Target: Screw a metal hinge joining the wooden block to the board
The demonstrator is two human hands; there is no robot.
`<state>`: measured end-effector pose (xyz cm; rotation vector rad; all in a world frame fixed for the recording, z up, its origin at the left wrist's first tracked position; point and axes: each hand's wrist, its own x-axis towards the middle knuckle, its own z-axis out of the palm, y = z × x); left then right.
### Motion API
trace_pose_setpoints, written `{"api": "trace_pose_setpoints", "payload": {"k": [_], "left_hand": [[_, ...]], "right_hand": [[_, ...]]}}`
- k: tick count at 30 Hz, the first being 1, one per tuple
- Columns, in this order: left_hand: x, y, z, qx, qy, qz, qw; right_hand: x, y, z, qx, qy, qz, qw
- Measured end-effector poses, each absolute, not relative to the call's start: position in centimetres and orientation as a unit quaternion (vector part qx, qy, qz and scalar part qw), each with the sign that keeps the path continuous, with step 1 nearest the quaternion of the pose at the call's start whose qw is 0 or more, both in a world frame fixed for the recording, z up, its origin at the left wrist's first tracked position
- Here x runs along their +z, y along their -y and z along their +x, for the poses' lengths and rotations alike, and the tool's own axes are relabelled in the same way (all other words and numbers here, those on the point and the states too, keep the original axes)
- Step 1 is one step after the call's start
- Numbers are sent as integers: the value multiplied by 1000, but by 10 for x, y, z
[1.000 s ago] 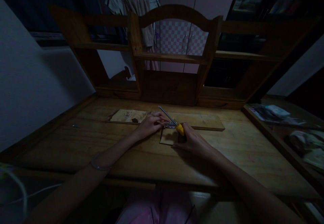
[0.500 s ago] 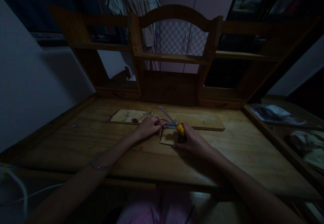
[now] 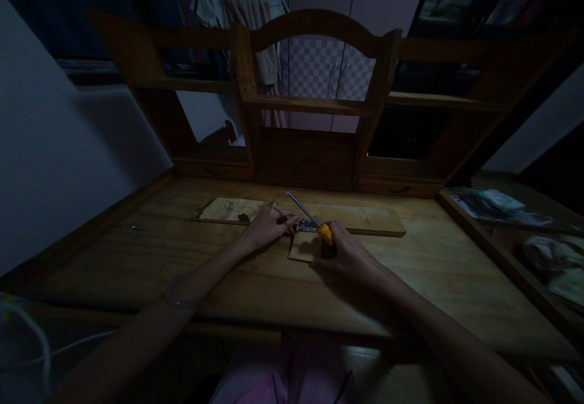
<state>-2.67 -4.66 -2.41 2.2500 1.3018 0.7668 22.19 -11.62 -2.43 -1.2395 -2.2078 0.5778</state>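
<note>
Metal bit [image 3: 138, 229]: seen lying on the desk [image 3: 219, 273], well apart from both hands; too small to be identified.
Board [image 3: 371, 218]: laid flat across the desk behind the hands; its pale face is marked by a dark stain toward the left.
Left arm: extended forward and inward, low over the desk; a bangle [image 3: 181, 297] is worn near the wrist.
Left hand [image 3: 269, 226]: held palm down over the board's front edge, fingers bent; thumb and fingertips brought close together at the hinge's left end. Whether anything is pinched cannot be told.
Hinge [image 3: 308, 226]: set where board and block meet, between the hands.
Block [image 3: 303, 248]: laid flat in front of the hinge, its right side partly hidden.
Screwdriver [image 3: 325, 232]: gripped by its yellow handle; shaft slanted up and leftward, crossing over the hinge in view.
Right hand [image 3: 351, 255]: closed around the handle, thumb lowered beside the block's front right corner.
Right arm: angled inward from the lower right.
</note>
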Motion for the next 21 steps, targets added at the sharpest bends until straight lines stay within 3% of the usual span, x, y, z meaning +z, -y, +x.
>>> {"api": "trace_pose_setpoints", "payload": {"k": [4,21], "left_hand": [[-23,47,-26,278,-485,804,202],[-32,38,-26,271,-454,766,366]], "right_hand": [[-25,115,222,212,821,-458,268],[-25,116,221,224,814,-465,265]]}}
